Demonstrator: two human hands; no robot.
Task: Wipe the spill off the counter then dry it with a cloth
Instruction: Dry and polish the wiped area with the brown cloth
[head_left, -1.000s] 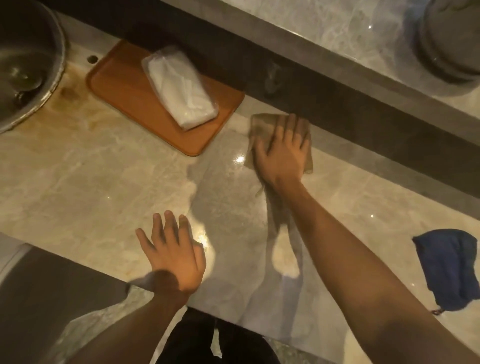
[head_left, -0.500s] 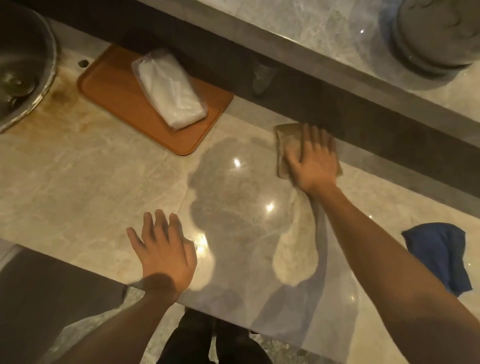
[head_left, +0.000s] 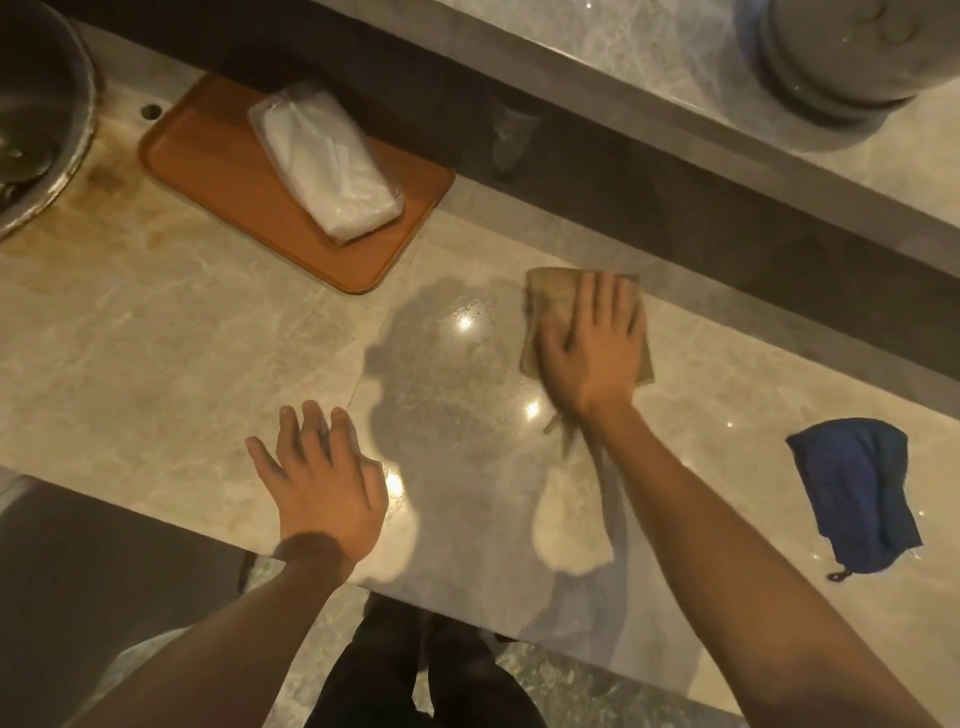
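My right hand (head_left: 592, 348) lies flat on a folded tan cloth (head_left: 545, 296), pressing it onto the beige marble counter (head_left: 156, 338) near the dark back ledge. Most of the cloth is hidden under my palm. A wet sheen with small droplets (head_left: 457, 322) shows on the counter to the left of the cloth. My left hand (head_left: 322, 478) rests flat near the counter's front edge, fingers spread, holding nothing. A crumpled blue cloth (head_left: 857, 493) sits on the counter at the right, apart from both hands.
An orange tray (head_left: 208, 171) at the back left carries a plastic-wrapped white pack (head_left: 327, 166). A metal sink basin (head_left: 36, 109) is at the far left. A grey round vessel (head_left: 852, 57) stands on the raised shelf behind.
My right hand has slid the tan cloth rightward along the back of the counter, then slightly toward me. My left hand has stayed planted near the front edge.
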